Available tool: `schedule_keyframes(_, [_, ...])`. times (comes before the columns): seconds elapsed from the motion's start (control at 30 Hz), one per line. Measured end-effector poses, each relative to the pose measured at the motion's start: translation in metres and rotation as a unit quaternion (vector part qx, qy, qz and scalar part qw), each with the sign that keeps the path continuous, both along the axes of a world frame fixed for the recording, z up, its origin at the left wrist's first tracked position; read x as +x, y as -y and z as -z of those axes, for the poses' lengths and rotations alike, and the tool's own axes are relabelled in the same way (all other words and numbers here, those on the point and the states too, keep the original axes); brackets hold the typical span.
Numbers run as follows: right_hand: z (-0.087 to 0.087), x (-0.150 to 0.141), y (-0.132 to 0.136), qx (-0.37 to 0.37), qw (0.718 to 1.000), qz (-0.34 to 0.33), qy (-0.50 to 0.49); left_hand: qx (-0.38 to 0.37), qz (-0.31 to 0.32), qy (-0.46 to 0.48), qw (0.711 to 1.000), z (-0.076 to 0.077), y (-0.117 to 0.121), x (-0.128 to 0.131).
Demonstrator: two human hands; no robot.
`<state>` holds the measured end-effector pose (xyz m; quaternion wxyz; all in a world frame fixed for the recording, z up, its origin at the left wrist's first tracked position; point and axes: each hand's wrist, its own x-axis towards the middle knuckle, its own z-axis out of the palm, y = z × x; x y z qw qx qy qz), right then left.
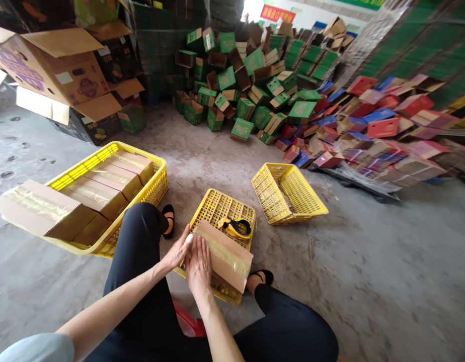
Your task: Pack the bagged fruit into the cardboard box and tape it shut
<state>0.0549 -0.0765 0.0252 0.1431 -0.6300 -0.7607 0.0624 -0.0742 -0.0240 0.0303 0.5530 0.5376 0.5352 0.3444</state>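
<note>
A small brown cardboard box (225,255) with clear tape over its top lies on an upturned yellow crate (217,206) between my knees. My left hand (176,250) rests flat against the box's near left end, fingers stretched out. My right hand (198,266) lies flat on the box's near side, fingers together and extended. A yellow tape dispenser (235,227) sits on the crate just behind the box.
A yellow crate (157,173) at left holds several taped brown boxes, one (40,208) overhanging its front. Another yellow crate (289,193) lies tilted at right. Heaps of green boxes (247,85) and red and blue boxes (376,125) fill the back. Large cartons (55,65) stand at left.
</note>
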Motion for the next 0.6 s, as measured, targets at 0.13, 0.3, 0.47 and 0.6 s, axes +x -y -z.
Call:
schedule_keyframes(0.13, [-0.008, 0.000, -0.024, -0.006, 0.998, -0.054, -0.012, 0.007, 0.020, 0.008, 1.000, 0.000, 0.003, 0.000])
schedule_keyframes(0.3, [-0.010, 0.013, -0.029, 0.002, 1.000, -0.018, -0.009, 0.074, 0.046, -0.048, 0.995, 0.011, 0.005, -0.001])
schedule_keyframes(0.47, [-0.006, 0.047, -0.005, 0.014, 0.999, 0.040, 0.022, 0.258, 0.137, -0.208, 0.934, 0.022, 0.004, 0.003])
schedule_keyframes(0.6, [-0.003, 0.082, 0.020, 0.008, 0.996, 0.073, 0.046, 0.373, 0.182, -0.332, 0.847, 0.022, 0.005, 0.014])
